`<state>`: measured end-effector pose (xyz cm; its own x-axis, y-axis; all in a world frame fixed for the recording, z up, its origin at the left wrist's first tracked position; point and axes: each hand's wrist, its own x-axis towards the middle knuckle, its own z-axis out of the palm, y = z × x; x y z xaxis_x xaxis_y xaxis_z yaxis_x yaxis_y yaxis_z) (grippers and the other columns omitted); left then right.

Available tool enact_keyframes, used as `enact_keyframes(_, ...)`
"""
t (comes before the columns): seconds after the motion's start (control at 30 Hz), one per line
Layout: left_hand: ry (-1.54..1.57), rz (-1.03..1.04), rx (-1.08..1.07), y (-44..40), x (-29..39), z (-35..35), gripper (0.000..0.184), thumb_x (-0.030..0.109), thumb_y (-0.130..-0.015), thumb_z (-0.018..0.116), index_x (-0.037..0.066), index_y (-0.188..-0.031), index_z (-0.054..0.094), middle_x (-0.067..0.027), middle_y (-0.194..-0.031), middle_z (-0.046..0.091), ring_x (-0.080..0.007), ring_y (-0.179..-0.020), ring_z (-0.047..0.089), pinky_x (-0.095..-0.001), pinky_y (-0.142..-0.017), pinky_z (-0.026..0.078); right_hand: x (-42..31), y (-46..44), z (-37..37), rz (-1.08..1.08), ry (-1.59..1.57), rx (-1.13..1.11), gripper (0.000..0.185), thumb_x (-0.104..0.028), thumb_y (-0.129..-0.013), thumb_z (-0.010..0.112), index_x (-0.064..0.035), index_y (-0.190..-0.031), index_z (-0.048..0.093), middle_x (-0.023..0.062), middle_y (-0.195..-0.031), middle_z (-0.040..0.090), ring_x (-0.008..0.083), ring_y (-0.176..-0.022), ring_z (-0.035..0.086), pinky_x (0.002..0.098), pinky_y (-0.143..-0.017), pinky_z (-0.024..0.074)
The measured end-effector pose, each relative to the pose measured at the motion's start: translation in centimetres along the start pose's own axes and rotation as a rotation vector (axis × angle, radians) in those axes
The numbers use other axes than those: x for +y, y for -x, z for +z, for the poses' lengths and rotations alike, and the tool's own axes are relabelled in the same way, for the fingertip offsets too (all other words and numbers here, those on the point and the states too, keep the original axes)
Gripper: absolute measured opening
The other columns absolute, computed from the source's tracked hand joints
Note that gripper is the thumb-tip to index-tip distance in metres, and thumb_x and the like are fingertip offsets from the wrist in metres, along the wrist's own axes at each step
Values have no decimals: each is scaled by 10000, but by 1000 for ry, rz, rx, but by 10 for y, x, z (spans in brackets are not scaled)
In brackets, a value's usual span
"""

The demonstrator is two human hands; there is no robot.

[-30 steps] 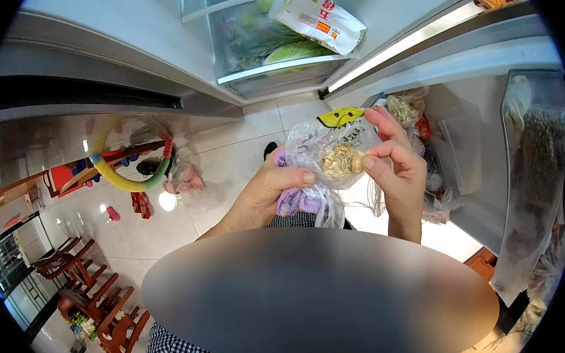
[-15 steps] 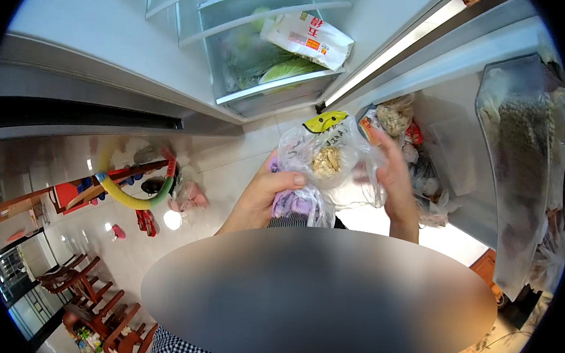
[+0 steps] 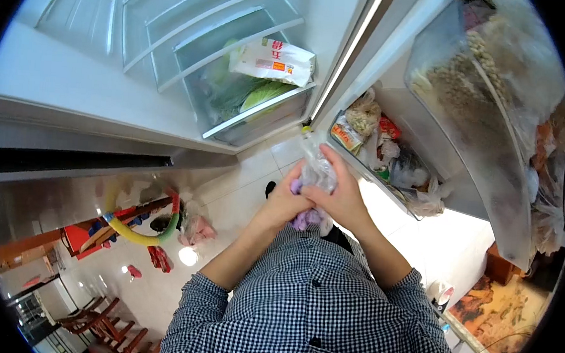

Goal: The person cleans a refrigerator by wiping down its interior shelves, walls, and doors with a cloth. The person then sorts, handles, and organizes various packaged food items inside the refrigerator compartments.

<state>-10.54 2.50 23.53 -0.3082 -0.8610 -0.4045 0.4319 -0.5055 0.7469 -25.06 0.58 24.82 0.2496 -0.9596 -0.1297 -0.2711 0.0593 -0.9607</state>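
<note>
Both hands meet in front of the body, around a bunched clear plastic bag (image 3: 317, 168). My left hand (image 3: 282, 201) is closed on the bag's lower part, beside a purple cloth-like bundle (image 3: 305, 219). My right hand (image 3: 340, 191) presses the bag from the other side, its thumb crossing toward the left hand. The pale, dried contents seen in the bag earlier are hidden now. Whether the purple bundle lies inside the bag or is held with it, I cannot tell.
An open fridge drawer (image 3: 260, 112) holds leafy greens and a white printed package (image 3: 274, 61). At the right, the open door has a lower bin (image 3: 416, 207) of bagged items and a tall bin (image 3: 491, 150). Wooden chairs (image 3: 102, 324) stand lower left.
My right hand has come in from the right and closed on the bag, which is now gathered narrow. The view has shifted, showing more of the door bins and the checked shirt.
</note>
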Motion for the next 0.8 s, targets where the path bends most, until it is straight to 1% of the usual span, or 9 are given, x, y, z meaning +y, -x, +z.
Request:
enact_keyframes(0.1, -22, -60, -21, -3, -5, 10, 747, 5, -722, 657, 24, -1381, 306, -86, -1239, 502, -158, -1061, 535, -270, -890, 439, 15, -11, 3, -154, 132, 153, 581, -151, -735, 687, -1, -1249, 461, 155, -1145, 560, 226, -964, 583, 282, -845, 453)
enact_keyframes(0.23, 18, 28, -40, -4, -9, 9, 671, 31, -709, 669, 20, -1320, 392, -124, -1212, 519, -207, -1021, 557, -319, -867, 470, 21, -21, -14, 33, -196, 254, 386, 14, -752, 583, -18, -1136, 557, 92, -1035, 609, 173, -935, 582, 266, -816, 462)
enact_keyframes(0.33, 219, -70, -18, -8, -6, 7, 589, 56, -738, 654, 1, -1278, 426, -160, -1227, 511, -250, -1012, 576, -370, -859, 495, 21, -23, -45, 290, -476, 302, 410, 45, -734, 561, -28, -1138, 557, 84, -1033, 605, 154, -899, 584, 258, -777, 473)
enact_keyframes(0.37, 306, -87, 53, -12, -16, -3, 451, 42, -797, 637, -30, -1213, 477, -170, -1210, 521, -279, -947, 613, -388, -752, 554, 13, -24, -51, 283, -543, 350, 433, 73, -714, 538, -31, -1134, 558, 89, -1028, 606, 148, -864, 587, 256, -756, 480)
enact_keyframes(0.47, 405, -290, 161, -21, -37, -17, 418, 142, -844, 627, -33, -1194, 481, -157, -1115, 564, -266, -832, 638, -389, -699, 564, 9, -20, -61, 234, -645, 398, 437, 74, -711, 532, -28, -1135, 554, 81, -1029, 604, 151, -882, 587, 259, -762, 482)
enact_keyframes(0.5, 353, -316, 83, -23, -44, -15, 486, 382, -910, 525, -13, -1190, 485, -132, -1027, 579, -243, -760, 641, -381, -651, 564, 8, -19, -61, 231, -650, 378, 436, 73, -712, 533, -27, -1135, 553, 79, -1029, 603, 151, -889, 586, 259, -766, 481)
enact_keyframes(0.6, 589, -425, -49, -33, -60, 5, 653, 587, -903, 360, 16, -1194, 487, -124, -1043, 579, -216, -741, 640, -363, -636, 558, 5, -13, -53, 218, -586, 293, 429, 67, -712, 534, -26, -1130, 554, 74, -1027, 604, 148, -907, 583, 256, -785, 473)
enact_keyframes(0.63, 535, -518, -119, -41, -73, -2, 823, 730, -827, 265, 40, -1223, 478, -130, -1157, 562, -230, -837, 640, -376, -731, 543, 6, -9, -52, 212, -510, 249, 425, 65, -711, 533, -25, -1125, 556, 70, -1025, 605, 146, -912, 581, 253, -795, 469)
enact_keyframes(0.8, 710, -460, 66, -43, -22, 39, 816, 747, -783, 361, 64, -1207, 501, -127, -1148, 580, -277, -1039, 577, -436, -902, 468, 9, 12, -57, 140, -156, -3, 283, 31, -724, 527, -17, -987, 618, 56, -1018, 611, 116, -930, 566, 236, -823, 440)
